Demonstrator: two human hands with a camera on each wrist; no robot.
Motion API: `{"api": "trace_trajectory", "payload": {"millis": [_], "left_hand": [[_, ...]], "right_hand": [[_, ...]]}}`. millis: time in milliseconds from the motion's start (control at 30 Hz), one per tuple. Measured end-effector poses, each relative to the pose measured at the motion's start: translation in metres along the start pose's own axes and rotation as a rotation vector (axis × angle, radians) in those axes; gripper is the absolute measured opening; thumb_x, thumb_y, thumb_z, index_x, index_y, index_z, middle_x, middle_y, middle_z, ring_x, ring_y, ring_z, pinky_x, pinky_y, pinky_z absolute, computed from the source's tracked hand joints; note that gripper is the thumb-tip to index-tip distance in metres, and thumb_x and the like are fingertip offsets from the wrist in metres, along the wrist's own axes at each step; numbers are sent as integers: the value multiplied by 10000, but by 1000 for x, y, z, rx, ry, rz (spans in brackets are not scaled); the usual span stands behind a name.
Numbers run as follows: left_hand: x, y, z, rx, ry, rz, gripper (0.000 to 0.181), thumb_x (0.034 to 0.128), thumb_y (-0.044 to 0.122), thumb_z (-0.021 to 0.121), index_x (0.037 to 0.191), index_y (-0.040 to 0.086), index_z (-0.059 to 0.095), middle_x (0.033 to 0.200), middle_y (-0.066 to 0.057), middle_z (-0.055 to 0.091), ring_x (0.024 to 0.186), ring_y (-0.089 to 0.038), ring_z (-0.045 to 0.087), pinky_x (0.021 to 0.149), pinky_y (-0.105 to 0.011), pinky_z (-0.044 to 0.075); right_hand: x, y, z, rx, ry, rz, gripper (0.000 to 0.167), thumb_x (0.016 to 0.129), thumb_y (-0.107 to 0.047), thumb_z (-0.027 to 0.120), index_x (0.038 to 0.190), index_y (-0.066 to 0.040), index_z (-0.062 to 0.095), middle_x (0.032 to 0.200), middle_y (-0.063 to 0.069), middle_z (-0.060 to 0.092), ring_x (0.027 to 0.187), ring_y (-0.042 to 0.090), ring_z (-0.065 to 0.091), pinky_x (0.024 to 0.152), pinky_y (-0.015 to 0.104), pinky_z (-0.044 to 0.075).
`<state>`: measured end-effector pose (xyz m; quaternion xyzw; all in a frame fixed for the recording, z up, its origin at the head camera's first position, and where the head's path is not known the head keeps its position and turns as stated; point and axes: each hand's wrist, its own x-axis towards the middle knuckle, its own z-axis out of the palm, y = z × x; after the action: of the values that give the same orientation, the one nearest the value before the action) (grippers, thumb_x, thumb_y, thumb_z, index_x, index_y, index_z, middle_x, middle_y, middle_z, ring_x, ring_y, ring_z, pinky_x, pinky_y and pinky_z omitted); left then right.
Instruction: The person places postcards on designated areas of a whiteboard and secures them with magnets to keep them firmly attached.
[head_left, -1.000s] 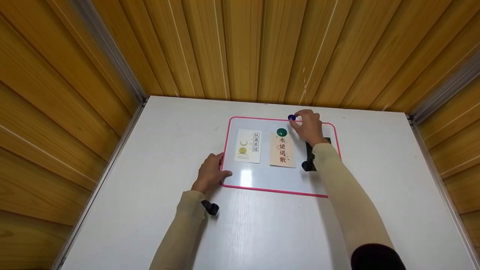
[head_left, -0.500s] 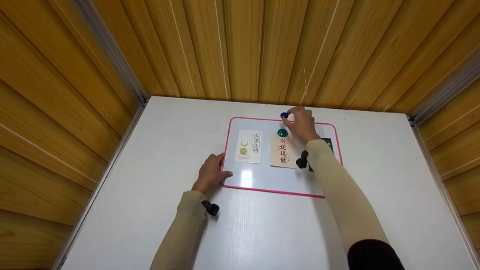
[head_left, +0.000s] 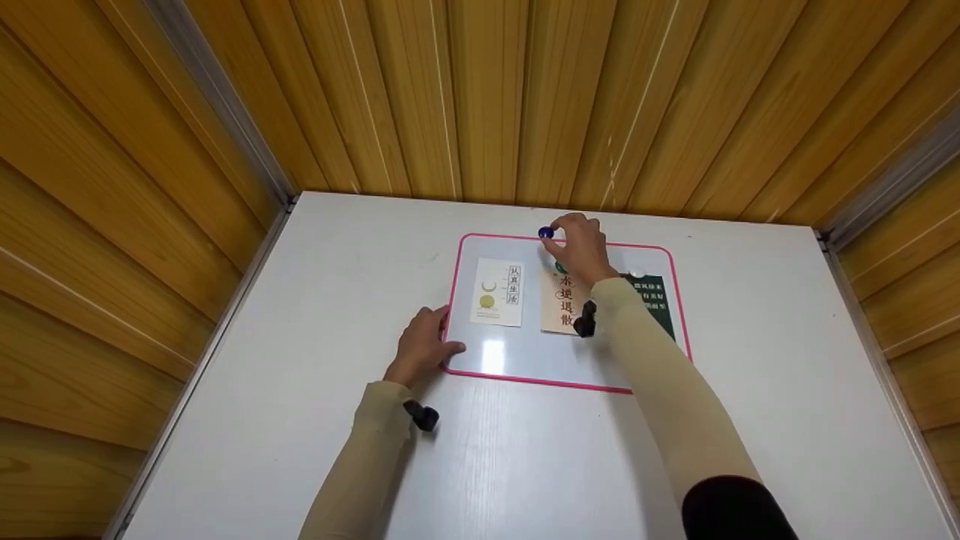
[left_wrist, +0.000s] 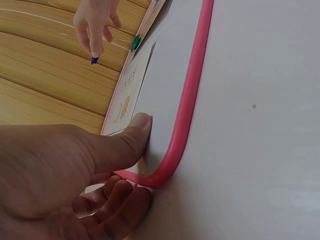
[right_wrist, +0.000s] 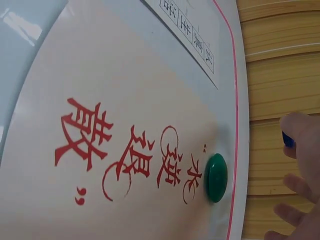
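Observation:
A small whiteboard (head_left: 517, 360) with a pink rim lies on the white table. My left hand (head_left: 422, 346) grips its left edge near the lower corner; in the left wrist view the thumb (left_wrist: 127, 142) lies on the face and the fingers curl behind the rim. Between thumb and forefinger, my right hand (head_left: 581, 247) pinches a round blue magnet (head_left: 546, 233) over the board's top edge. A green magnet (right_wrist: 217, 177) sits at the top of the peach card (right_wrist: 115, 65) with red characters. Left of that is a white card (head_left: 496, 292) with a moon drawing.
A dark green card (head_left: 654, 300) with white writing is on the board's right side, partly behind the right sleeve (head_left: 667, 375); a pale round magnet (head_left: 636, 274) sits at its top. The table (head_left: 300, 300) is bounded by wood-look walls (head_left: 480, 97) behind and at both sides.
My right hand has moved left along the board's top edge with the blue magnet, uncovering more of the dark green card and partly hiding the green magnet. The left hand has stayed put.

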<state>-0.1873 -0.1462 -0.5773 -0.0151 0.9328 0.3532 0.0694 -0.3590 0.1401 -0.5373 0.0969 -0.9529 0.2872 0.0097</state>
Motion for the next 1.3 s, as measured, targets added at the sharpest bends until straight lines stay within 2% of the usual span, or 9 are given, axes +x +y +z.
{"api": "trace_trajectory", "payload": {"millis": [200,667,967,1300], "left_hand": [[0,-1,-2,6,4,7,768,822,254,880,1484,61,540,1041,-58,553,938,-225,504,893,-392,458],[1,-3,0,19,25,24,785,801,246,899,1472,37,547,1029,-66,571,913,-220,510,879,-398,468],[-3,-2,1,15,29,2,792,812,250,891,1490,55,532,1064,-63,571,943,-222,524,920,-403,476],[-6,-2,1,-9,36,20,766,815,250,889,1475,60,550,1061,-73,574,937,-221,538,911,-411,488]], "right_hand": [[3,-10,10,-16,6,-39,384,981,-334,704,1292,-109,676,1493,129,506,1319,376,432,1117,551,338],[2,-27,30,-22,-18,-57,360,986,-357,694,1280,-149,688,1511,109,478,1360,344,393,1140,524,324],[4,-35,41,-40,-28,-92,360,984,-369,693,1252,-128,704,1486,106,498,1333,349,415,1120,522,346],[4,-42,50,-49,-76,-58,369,970,-374,707,1267,-154,705,1532,106,454,1375,352,367,1157,535,306]]}}
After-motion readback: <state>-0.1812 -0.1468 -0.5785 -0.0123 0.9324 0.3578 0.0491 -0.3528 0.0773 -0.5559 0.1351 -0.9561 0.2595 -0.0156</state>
